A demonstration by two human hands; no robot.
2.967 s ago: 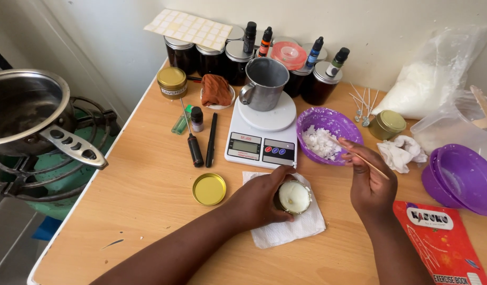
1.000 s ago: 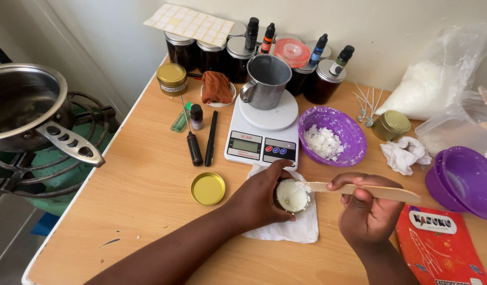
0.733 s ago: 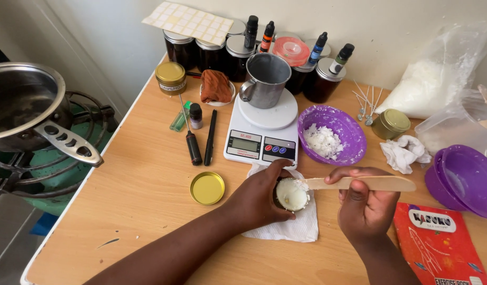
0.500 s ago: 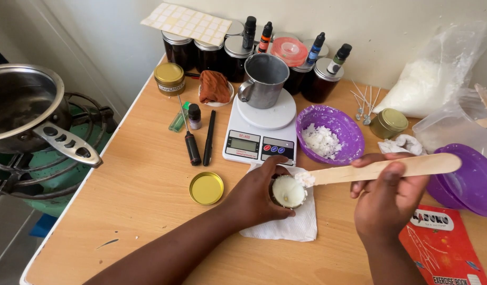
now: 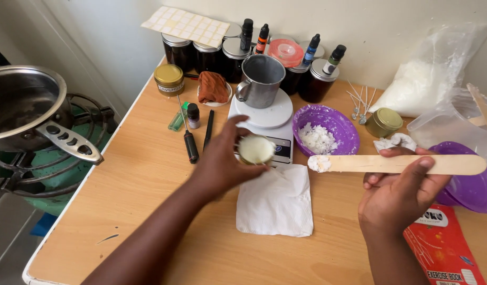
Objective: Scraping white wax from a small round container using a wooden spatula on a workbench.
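Where half a second ago the small wax-filled tin (image 5: 255, 150) sat on the white paper napkin (image 5: 276, 200) at the lower middle of the frame, it is now lifted clear and held in front of the white kitchen scale (image 5: 264, 119), and the napkin lies bare on the bench (image 5: 148, 179). The gold lid that lay left of the napkin is now hidden behind the left arm. The flat wooden stick (image 5: 407, 164) has drawn away from the tin to the right, with a white lump of wax (image 5: 319, 163) on its tip.

From the head view, the left hand (image 5: 222, 161) is curled around the tin, thumb over its upper edge and fingers under it, its open top tilted toward the camera. The right hand (image 5: 399, 198), at the lower right, grips the stick between thumb and fingers, the stick lying nearly level across the frame. Its waxy tip hangs just below the purple bowl (image 5: 328, 129) of white flakes, well apart from the tin. A red exercise book (image 5: 447, 248) lies under the right wrist.
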